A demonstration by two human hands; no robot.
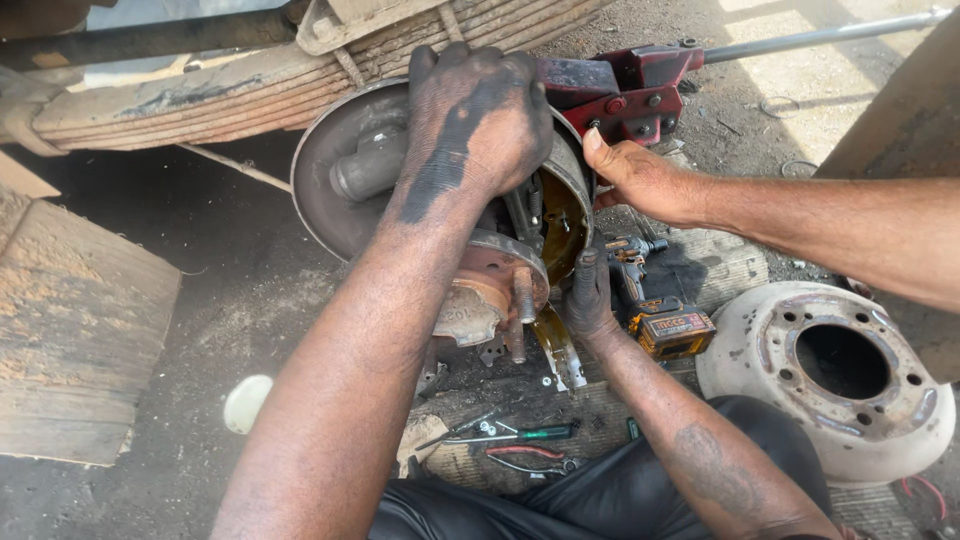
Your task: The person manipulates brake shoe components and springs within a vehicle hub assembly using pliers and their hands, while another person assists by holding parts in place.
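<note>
A rusty wheel hub with studs [495, 285] and its brake assembly on a round backing plate [330, 180] sit under a vehicle. My left hand [475, 120], black with grease, grips the top of the brake shoe [570, 200]. My right hand [590, 295] is lower, its fingers curled on the shoe's lower edge beside the hub. A co-worker's hand [640, 178] reaches in from the right and presses on the shoe's right side.
A red floor jack [625, 95] with a long handle stands behind the hub. A removed brake drum [770, 395] lies at the right, a cordless driver [662, 318] beside it. Screwdriver [530, 433] and pliers [525, 457] lie below. Leaf springs [200, 95] above, wooden block [80, 330] left.
</note>
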